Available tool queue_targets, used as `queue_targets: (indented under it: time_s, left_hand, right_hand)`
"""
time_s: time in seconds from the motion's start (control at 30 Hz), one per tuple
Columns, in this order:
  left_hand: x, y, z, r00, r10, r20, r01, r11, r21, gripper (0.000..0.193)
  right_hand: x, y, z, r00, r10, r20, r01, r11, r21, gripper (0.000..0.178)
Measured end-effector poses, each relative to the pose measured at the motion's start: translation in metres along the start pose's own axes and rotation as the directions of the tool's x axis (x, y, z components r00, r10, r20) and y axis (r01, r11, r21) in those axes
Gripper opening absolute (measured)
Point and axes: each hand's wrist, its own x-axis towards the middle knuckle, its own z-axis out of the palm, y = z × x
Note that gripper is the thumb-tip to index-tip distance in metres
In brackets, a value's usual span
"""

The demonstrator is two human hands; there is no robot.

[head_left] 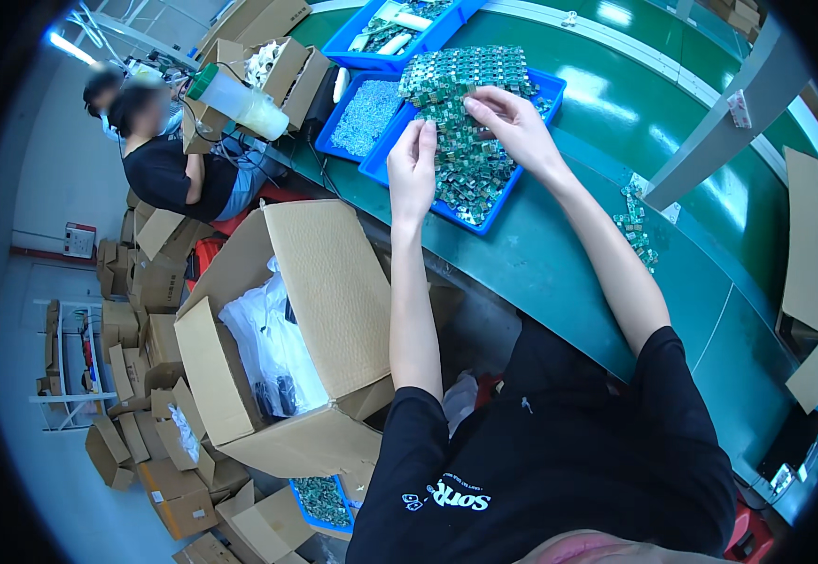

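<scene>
A panel of many small green circuit boards is raised over a blue tray on the bench. My right hand pinches the panel near its lower right part, thumb and forefinger pressed together. At the panel's lower left edge, my left hand is closed, its fingertips against the boards; the exact contact is partly hidden. Beneath both hands, loose small circuit boards fill the tray in a heap.
Left of the tray stands a blue bin of small clear parts; behind it, another blue bin. Scattered boards lie on the green bench near a grey post. A large open carton stands at left. Two people sit farther off.
</scene>
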Motion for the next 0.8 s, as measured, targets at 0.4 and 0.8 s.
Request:
queue_targets:
  time_s: [0.4,0.8]
  left_hand:
    - [-0.019,0.027,0.014,0.995,0.021,-0.102,-0.006,0.989,0.150,0.030]
    - [-0.026,0.034,0.003,0.991,0.109,0.079,-0.122,0.976,0.180,0.029]
  right_hand:
    - [-0.012,-0.039,-0.009,0.980,-0.030,0.196,0.116,0.888,-0.445,0.034]
    - [-0.014,-0.030,-0.009,0.891,0.341,0.300,-0.391,0.911,0.128,0.024]
